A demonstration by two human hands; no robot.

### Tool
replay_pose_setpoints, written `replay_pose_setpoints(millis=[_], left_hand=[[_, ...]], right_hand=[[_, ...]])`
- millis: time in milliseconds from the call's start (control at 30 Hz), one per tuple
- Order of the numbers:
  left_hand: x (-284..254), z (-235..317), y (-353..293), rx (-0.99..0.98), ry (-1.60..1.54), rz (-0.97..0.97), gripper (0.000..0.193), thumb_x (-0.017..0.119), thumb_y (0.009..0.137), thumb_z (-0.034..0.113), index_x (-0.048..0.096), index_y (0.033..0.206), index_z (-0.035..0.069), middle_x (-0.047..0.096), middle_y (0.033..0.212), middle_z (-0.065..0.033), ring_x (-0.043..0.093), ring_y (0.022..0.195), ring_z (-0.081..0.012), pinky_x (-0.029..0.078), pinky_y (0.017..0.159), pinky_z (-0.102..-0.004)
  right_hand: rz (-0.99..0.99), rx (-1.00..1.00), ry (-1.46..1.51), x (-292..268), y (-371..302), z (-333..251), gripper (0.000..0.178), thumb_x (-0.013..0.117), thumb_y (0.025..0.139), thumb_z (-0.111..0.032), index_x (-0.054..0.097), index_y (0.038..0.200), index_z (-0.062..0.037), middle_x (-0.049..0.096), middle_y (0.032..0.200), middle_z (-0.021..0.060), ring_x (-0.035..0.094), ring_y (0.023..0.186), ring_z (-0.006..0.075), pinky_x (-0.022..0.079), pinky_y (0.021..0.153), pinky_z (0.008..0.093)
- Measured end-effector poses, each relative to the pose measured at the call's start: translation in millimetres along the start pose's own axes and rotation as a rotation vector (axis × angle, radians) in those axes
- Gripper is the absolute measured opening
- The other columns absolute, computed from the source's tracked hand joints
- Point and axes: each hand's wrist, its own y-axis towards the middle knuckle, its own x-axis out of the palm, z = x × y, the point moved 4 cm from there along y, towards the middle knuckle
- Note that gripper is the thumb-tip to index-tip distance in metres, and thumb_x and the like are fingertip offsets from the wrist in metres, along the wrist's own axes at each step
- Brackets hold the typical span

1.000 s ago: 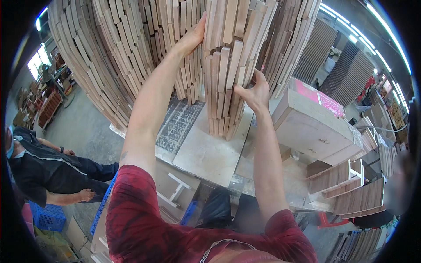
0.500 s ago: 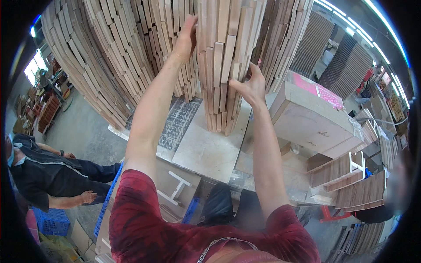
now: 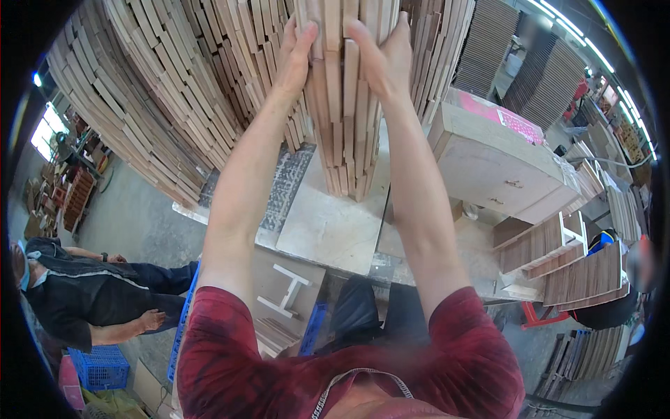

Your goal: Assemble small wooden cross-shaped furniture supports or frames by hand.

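In front of me a tall stack of narrow wooden strips [image 3: 340,119] stands upright on a pale board [image 3: 328,234]. My left hand [image 3: 296,59] grips its left side high up, thumb on the near face and fingers partly hidden behind. On the opposite side my right hand [image 3: 385,61] holds at about the same height, its thumb pressed on the front strips. The stack's top lies outside the picture.
More tall stacks of strips [image 3: 157,91] stand close by on the left and behind. A pale cabinet [image 3: 499,167] sits at the right. Wooden panels [image 3: 586,276] lie at the far right. At the left is another person [image 3: 91,293], near a blue crate [image 3: 98,366].
My right hand has moved up the right side of the stack, level with my left. The left hand has closed onto the stack's left side. The stack appears slightly farther away.
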Motion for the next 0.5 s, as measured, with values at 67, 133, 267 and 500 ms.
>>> replay_pose_setpoints(millis=[67,133,267,500], left_hand=[[11.7,0.1,-9.7,0.028,0.005,0.044,0.091,0.064,0.090,0.055,0.028,0.151,-0.002,0.053,0.137,-0.0173,0.054,0.124,-0.0253,0.041,0.105,-0.0356],[3.8,0.3,-17.4,0.129,0.038,0.152,0.085,0.068,0.092,0.045,0.027,0.150,-0.002,0.055,0.135,-0.0170,0.055,0.123,-0.0239,0.044,0.103,-0.0342],[7.3,1.4,-22.2,0.107,0.084,0.090,0.075,0.072,0.090,0.033,0.034,0.144,-0.004,0.061,0.128,-0.0166,0.057,0.119,-0.0220,0.043,0.104,-0.0341],[-2.1,-4.2,-13.2,0.138,0.308,0.109,0.085,0.069,0.090,0.046,0.031,0.148,-0.003,0.058,0.133,-0.0216,0.055,0.125,-0.0296,0.041,0.107,-0.0375]], right_hand=[[0.039,-0.027,-0.258,4.1,2.5,16.5,0.102,0.082,0.068,-0.058,0.045,0.129,0.0149,0.060,0.121,0.0319,0.059,0.115,0.0424,0.046,0.098,0.0456],[-0.017,-0.075,-0.267,11.9,4.4,17.8,0.102,0.082,0.068,-0.058,0.044,0.129,0.0151,0.059,0.121,0.0320,0.059,0.115,0.0426,0.047,0.098,0.0458],[0.001,-0.099,-0.318,11.3,-4.1,21.7,0.095,0.077,0.076,-0.055,0.044,0.134,0.0124,0.062,0.121,0.0288,0.062,0.115,0.0390,0.047,0.098,0.0424],[0.112,-0.068,-0.423,9.8,-11.2,14.7,0.110,0.073,0.079,-0.058,0.029,0.143,0.0198,0.040,0.144,0.0391,0.040,0.137,0.0467,0.034,0.114,0.0441]])
